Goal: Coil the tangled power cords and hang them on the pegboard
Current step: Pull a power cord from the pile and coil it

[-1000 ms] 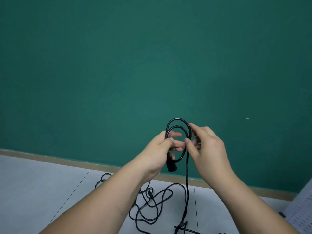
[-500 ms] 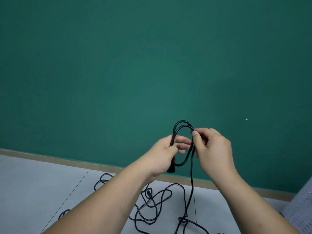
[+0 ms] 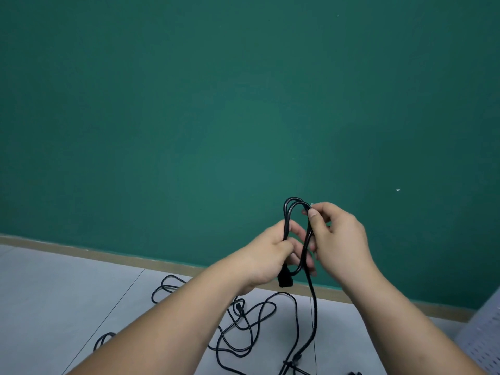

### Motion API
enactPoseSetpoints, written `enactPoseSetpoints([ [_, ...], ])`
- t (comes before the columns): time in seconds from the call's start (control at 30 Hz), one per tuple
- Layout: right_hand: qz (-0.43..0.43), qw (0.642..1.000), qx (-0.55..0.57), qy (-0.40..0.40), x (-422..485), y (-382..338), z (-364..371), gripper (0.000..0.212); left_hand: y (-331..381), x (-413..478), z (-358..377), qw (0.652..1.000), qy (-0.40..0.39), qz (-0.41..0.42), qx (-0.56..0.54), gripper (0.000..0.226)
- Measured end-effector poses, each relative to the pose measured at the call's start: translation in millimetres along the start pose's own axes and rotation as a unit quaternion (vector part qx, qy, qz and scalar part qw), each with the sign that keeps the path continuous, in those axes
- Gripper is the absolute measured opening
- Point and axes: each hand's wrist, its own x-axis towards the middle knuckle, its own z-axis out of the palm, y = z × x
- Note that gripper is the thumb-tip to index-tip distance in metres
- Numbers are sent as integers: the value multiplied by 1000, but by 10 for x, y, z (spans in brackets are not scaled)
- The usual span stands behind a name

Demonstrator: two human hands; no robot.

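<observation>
Both bare forearms extended forward and up. Left grip [image 3: 273, 255] curled round the cord [image 3: 285, 220]; right grip [image 3: 338, 239] pinched it between thumb and forefinger.

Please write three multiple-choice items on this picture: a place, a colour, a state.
1. Where does the loose tangle lie?
A. on the floor
B. on a table
C. on a hook
2. Which colour is the wall?
A. white
B. green
C. red
3. What does the left hand do?
A. hangs idle
B. grips the coiled cord
C. presses the wall
Key: 1A, the cords sprawl on grey tiles; 2B, the wall is plainly green; 3B, its fingers curl round the loops.
</observation>
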Motion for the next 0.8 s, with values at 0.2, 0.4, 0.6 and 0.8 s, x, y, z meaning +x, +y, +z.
enactPoseSetpoints([
  [0.2,-39,996,-51,59,33,-12,-79,16,38,45,32,995,4,-10,-97,22],
  [0.4,10,997,68,24,104,104,-60,15,53,63,52,991,7,-25,-129,65],
  [0.6,-18,990,124,-58,140,99,-114,16,-4,46,84,995,-10,-20,-99,50],
  [0.8,-48,997,60,-25,142,55,-176,11,40,24,116,993,-51,-49,-95,47],
])
